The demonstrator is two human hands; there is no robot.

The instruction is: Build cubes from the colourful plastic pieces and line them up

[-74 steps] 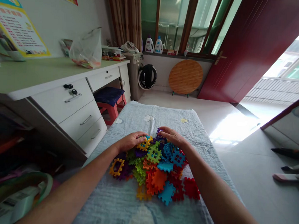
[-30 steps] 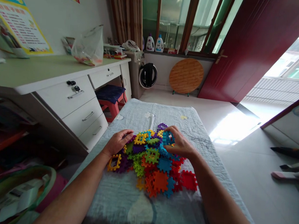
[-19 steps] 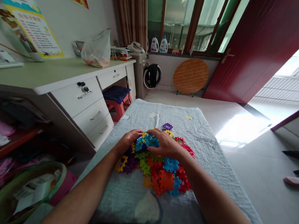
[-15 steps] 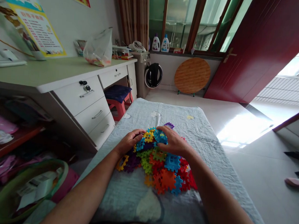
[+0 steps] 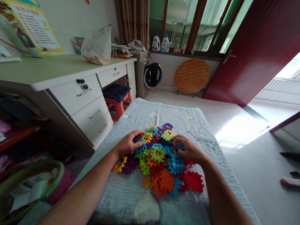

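A heap of colourful interlocking plastic building pieces with toothed edges lies on the cloth, with an orange piece [image 5: 167, 180] at its near side and a red piece [image 5: 195, 181] at its near right. My left hand [image 5: 128, 144] rests against the heap's left side, its thumb and fingers apart around a purple piece and beside a yellow window piece [image 5: 147, 137]. At the right side, the curled fingers of my right hand [image 5: 190, 150] close on a blue piece [image 5: 180, 146], partly hidden by them. A light green piece [image 5: 167, 135] lies left of that hand.
A pale blue cloth [image 5: 125, 198] covers the surface under the heap. On the left stand a desk [image 5: 66, 68] with drawers, a stool [image 5: 117, 94] and a basket [image 5: 58, 185]. Beyond are a washing machine [image 5: 141, 65], a round wooden tabletop [image 5: 192, 76] and a red door [image 5: 241, 53].
My right hand has moved right, from the top of the heap to its right side, uncovering the light green piece and the red piece. My left hand stays nearly in place.
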